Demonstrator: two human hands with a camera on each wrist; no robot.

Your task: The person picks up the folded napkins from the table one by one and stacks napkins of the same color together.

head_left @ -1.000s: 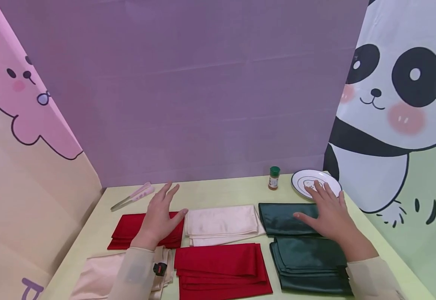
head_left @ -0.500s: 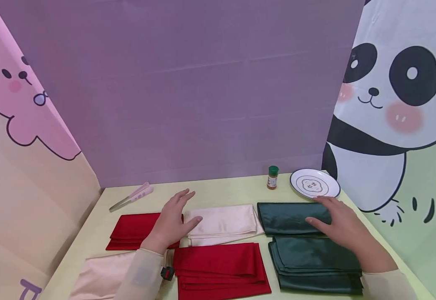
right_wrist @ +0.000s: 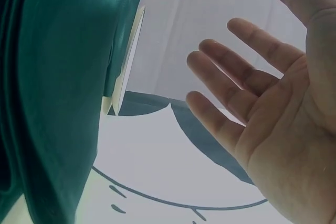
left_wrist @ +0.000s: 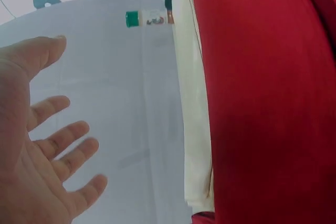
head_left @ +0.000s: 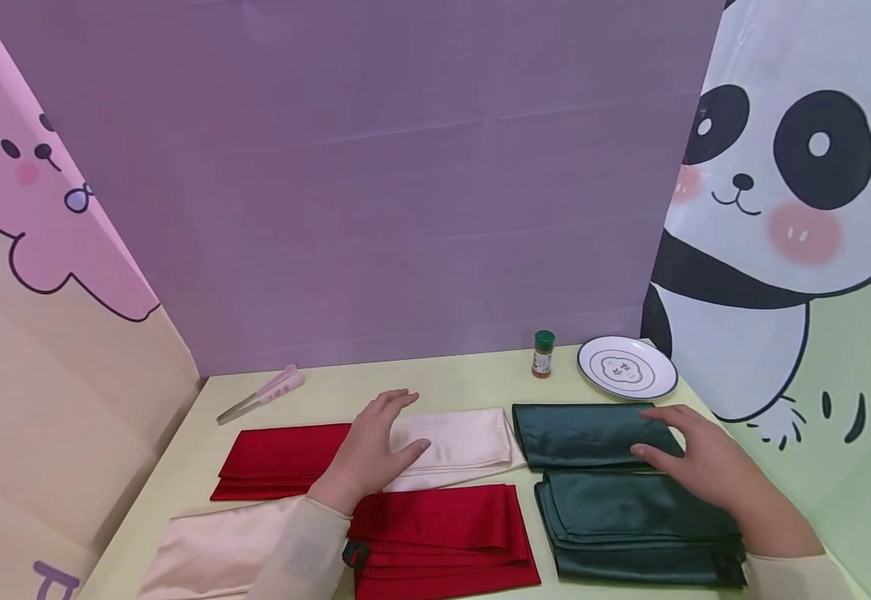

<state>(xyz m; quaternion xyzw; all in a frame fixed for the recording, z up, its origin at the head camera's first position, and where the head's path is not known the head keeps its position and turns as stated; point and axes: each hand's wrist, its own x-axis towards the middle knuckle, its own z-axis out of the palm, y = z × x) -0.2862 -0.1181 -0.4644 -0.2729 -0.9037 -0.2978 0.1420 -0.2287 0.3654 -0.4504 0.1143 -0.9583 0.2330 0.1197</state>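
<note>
My left hand hovers with relaxed, spread fingers over the gap between the back red folded cloth and the white folded cloth. Below its wrist lies the front red folded cloth, with a pale pink cloth partly hidden under the sleeve. My right hand, thumb and fingers apart, is above the right ends of two dark green folded cloths, the back one and the front one. Both wrist views show nothing in the left palm or the right palm.
Pink-handled scissors lie at the back left of the pale yellow table. A small green-capped jar and a white plate with a dark rim stand at the back right. A purple backdrop rises behind, with printed walls on both sides.
The left hand has moved right, from over the back red cloth toward the white one. The right hand has drawn back and right, off the plate. The cloths stay put.
</note>
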